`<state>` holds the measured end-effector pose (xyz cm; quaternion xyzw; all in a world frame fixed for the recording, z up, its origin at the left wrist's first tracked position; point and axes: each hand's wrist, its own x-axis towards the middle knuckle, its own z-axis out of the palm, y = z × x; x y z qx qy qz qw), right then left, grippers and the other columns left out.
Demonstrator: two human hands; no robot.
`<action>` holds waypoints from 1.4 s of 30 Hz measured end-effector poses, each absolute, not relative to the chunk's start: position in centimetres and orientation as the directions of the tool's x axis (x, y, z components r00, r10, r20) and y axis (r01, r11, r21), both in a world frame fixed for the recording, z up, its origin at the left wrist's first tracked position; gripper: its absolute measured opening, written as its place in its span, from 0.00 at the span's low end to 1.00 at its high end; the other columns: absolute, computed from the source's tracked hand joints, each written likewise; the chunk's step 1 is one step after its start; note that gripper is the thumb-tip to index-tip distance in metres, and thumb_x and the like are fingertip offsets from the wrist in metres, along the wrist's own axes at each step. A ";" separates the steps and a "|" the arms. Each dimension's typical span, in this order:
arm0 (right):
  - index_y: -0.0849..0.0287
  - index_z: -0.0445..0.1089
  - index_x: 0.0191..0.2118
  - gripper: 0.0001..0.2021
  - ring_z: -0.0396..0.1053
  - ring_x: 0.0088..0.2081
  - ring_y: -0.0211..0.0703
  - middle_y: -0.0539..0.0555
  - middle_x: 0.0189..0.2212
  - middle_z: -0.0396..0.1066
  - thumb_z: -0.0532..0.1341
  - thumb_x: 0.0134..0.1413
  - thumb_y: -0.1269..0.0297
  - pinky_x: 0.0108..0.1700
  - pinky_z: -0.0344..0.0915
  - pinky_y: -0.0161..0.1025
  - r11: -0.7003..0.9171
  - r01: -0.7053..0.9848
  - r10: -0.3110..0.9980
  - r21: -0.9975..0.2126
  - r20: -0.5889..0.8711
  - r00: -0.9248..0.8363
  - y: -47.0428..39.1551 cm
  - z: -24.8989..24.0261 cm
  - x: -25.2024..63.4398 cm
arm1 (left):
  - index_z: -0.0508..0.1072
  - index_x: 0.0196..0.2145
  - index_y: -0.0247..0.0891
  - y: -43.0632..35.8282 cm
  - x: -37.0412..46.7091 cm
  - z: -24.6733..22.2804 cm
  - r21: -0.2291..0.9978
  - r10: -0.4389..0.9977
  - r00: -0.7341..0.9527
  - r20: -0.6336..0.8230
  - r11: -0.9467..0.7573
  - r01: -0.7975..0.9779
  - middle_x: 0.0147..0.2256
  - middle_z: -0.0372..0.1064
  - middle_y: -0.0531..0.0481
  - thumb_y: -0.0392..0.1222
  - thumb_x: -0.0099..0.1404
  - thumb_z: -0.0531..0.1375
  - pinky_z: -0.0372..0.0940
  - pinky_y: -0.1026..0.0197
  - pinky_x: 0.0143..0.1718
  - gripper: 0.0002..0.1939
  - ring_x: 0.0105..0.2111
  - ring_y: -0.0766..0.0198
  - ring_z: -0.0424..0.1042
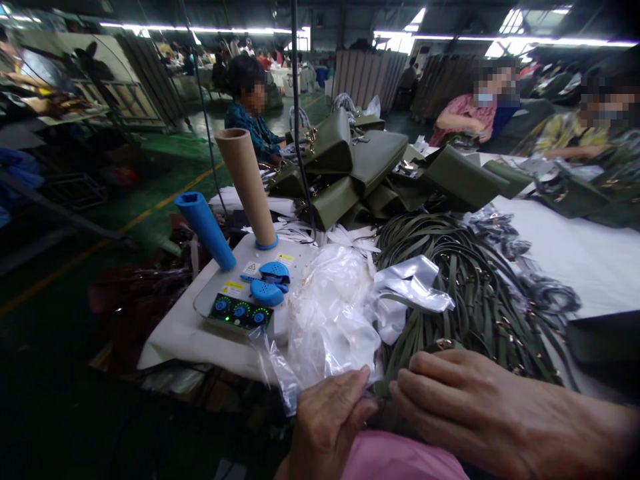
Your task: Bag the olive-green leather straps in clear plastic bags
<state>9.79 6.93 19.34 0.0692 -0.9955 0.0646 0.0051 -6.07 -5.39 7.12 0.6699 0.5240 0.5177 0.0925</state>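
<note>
At the bottom middle, my left hand (330, 413) is closed, thumb and forefinger together at the edge of a clear plastic bag (285, 373). My right hand (460, 400) has its fingers curled inward, close to the left fingertips. Something olive green, seemingly a strap (387, 397), runs between the two hands; the right palm hides most of it. A heap of olive straps (460, 287) with metal clasps lies just beyond my right hand. Crumpled clear plastic bags (333, 307) are piled ahead of my left hand.
A white machine (295, 260) with blue knobs, a brown cardboard tube (249, 187) and a blue tube (206, 230) stands at the left. Olive handbags (345, 167) are stacked behind. Dark cables hang down in front. Several people sit around the table (550, 253).
</note>
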 end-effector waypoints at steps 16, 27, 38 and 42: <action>0.64 0.70 0.40 0.16 0.66 0.32 0.36 0.53 0.31 0.70 0.54 0.59 0.55 0.33 0.59 0.30 0.501 0.319 0.013 -0.805 -0.361 -0.932 11.6 14.3 10.4 | 0.74 0.39 0.35 -6.8 -6.5 6.6 0.918 0.964 -0.165 0.211 -0.138 0.371 0.28 0.73 0.49 0.36 0.64 0.55 0.65 0.71 0.32 0.09 0.28 0.68 0.72; 0.62 0.68 0.30 0.05 0.60 0.27 0.33 0.51 0.26 0.68 0.55 0.54 0.70 0.29 0.51 0.32 0.773 0.216 0.031 -0.597 -0.304 -0.952 8.7 15.3 8.6 | 0.71 0.47 0.35 -6.4 -6.0 6.5 0.917 0.972 -0.072 0.222 -0.183 0.355 0.35 0.75 0.47 0.38 0.66 0.53 0.67 0.70 0.37 0.14 0.35 0.68 0.74; 0.66 0.70 0.30 0.11 0.51 0.22 0.28 0.45 0.19 0.57 0.59 0.48 0.62 0.23 0.47 0.28 0.040 0.612 0.242 -0.790 -0.587 -0.773 8.5 13.6 7.7 | 0.63 0.50 0.30 -6.3 -5.1 5.4 0.548 0.838 -0.108 0.536 -0.248 0.799 0.32 0.74 0.44 0.40 0.65 0.53 0.68 0.64 0.32 0.17 0.30 0.62 0.73; 0.64 0.70 0.30 0.07 0.53 0.21 0.30 0.47 0.20 0.61 0.57 0.51 0.67 0.24 0.48 0.30 0.490 0.493 0.291 -0.719 -0.398 -0.870 7.2 13.2 7.7 | 0.69 0.41 0.33 -5.9 -5.5 6.3 0.815 0.973 -0.142 0.183 -0.070 0.575 0.31 0.73 0.48 0.42 0.62 0.57 0.65 0.66 0.32 0.11 0.31 0.62 0.73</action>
